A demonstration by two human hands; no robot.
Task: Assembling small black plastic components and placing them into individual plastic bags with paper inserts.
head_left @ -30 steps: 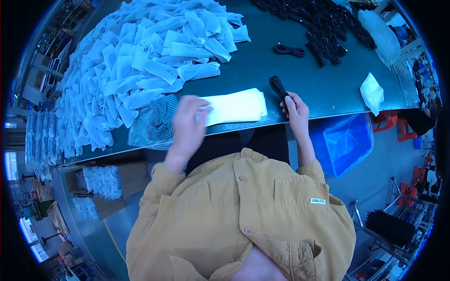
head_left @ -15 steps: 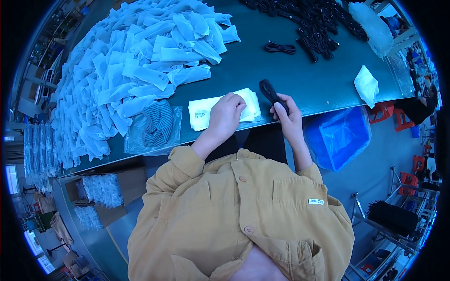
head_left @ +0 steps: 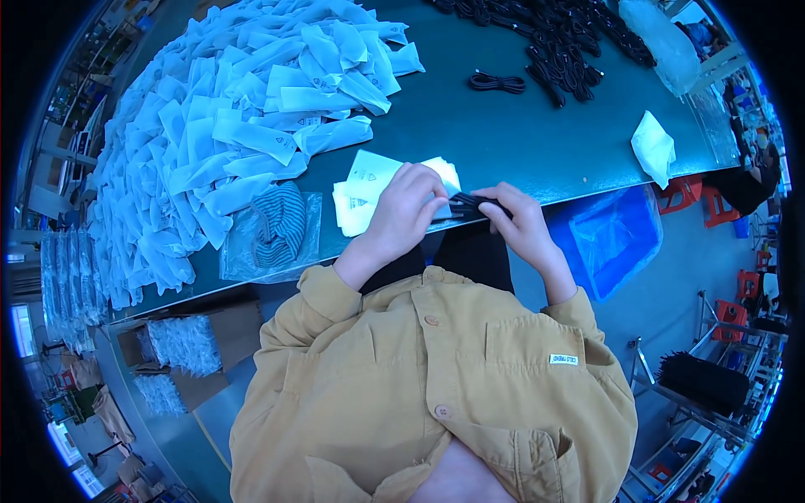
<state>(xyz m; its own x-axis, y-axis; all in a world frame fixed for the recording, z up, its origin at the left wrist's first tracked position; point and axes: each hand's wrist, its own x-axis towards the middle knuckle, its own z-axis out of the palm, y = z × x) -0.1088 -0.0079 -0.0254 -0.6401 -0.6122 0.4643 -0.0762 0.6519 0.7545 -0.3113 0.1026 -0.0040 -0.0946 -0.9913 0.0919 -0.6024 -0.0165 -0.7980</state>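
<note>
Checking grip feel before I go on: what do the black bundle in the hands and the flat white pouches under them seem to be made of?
Black bundle: looks like coiled rubber- or plastic-jacketed cable, matte, thin parallel strands showing. White pouches: probably thin frosted plastic film, flat, faintly sheened and translucent at the edges, though paper cannot be ruled out.

My head view is evenly and brightly lit from overhead with a cool blue cast; the green table [head_left: 537, 142] shows soft sheen and only faint shadows. Fisheye distortion bends its edges toward a black rim. Centre sharp, periphery smeared and small
</note>
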